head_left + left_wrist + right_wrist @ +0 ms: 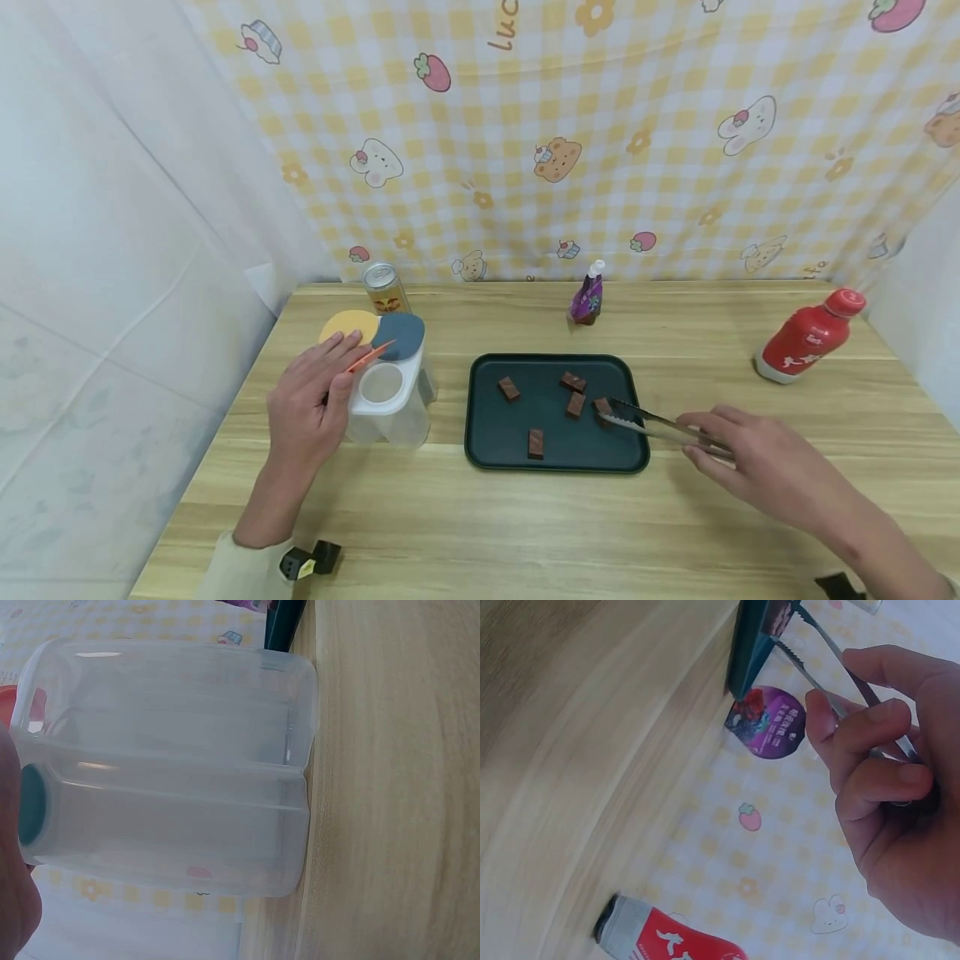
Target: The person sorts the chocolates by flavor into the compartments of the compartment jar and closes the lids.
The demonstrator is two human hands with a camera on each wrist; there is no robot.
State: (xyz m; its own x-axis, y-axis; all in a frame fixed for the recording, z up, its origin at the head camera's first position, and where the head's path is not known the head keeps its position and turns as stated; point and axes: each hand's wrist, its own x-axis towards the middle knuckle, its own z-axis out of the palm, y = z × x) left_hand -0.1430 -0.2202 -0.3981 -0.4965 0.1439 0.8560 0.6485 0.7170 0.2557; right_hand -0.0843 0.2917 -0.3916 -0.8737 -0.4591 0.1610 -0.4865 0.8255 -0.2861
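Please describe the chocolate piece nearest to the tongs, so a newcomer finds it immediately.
On the wooden table, find the dark tray, then its right side. There lies a brown chocolate piece. Unlike the other four, it lies at the tips of the metal tongs.

Brown chocolates (536, 444), dark-green tray (495, 429), silver tongs (645, 428), yellow-white checked cloth (495, 137)

Room type unclear, but screened off: cartoon-print cloth (510, 217) hangs beyond the surface (540, 533), with pale sheeting (135, 208) at left
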